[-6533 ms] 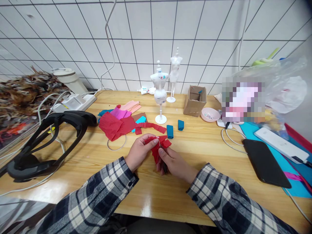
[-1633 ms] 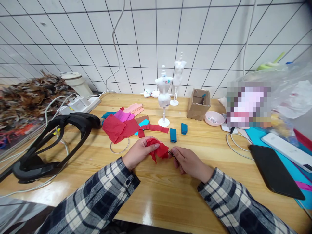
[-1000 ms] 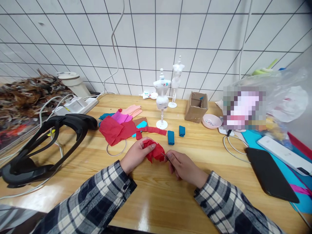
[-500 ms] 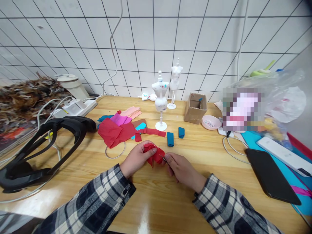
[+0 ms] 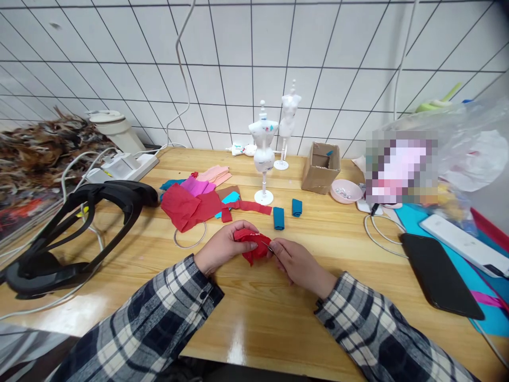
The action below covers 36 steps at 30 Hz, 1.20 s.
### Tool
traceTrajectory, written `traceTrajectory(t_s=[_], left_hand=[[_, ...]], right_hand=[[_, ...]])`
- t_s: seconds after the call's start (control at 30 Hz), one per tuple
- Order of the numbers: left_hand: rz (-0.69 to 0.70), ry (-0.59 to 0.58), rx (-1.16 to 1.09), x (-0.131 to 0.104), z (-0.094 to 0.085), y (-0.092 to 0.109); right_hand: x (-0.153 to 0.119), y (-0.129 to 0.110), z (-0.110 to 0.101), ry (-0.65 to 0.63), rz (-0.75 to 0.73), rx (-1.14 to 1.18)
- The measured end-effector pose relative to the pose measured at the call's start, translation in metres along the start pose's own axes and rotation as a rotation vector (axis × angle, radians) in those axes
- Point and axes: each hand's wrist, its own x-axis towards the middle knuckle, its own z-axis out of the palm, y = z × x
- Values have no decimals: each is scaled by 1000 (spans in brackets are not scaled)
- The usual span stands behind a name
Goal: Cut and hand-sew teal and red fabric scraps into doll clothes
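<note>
My left hand (image 5: pixel 226 248) is closed on a folded piece of red cloth (image 5: pixel 254 253), thumb on top. A row of small pale dots runs along the cloth's upper edge. Pinched in my right hand (image 5: pixel 293 261) is a slim pointed metal tool, apparently tweezers (image 5: pixel 271 248); its tip lies at the cloth's right part, and the fingers cover most of it. Just beyond the hands lie a red strip (image 5: pixel 255 207) and two folded teal cloth pieces, one nearer (image 5: pixel 279 218) and one farther (image 5: pixel 297 207).
Behind stand two white mannequins, front (image 5: pixel 264 159) and rear (image 5: pixel 289 114), with a cardboard box (image 5: pixel 321 167) and a pink bowl (image 5: pixel 346 191) of small beads. Cloth scraps (image 5: pixel 186 206) and a black headset frame (image 5: pixel 131 223) are left; a black phone (image 5: pixel 441 276) is right.
The view has tilted down slightly, so the things on the table appear higher. The red cloth has turned a little in my left hand, showing its pale-dotted edge more clearly.
</note>
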Motion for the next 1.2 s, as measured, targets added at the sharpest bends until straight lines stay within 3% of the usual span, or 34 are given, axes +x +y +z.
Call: traceTrajectory(t_s=[0.5, 1.2], left_hand=[[-1, -27, -33, 1, 0, -3], [13, -65, 2, 1, 1, -6]], right_hand=[[-1, 1, 0, -67, 25, 51], [2, 4, 2, -6, -52, -79]])
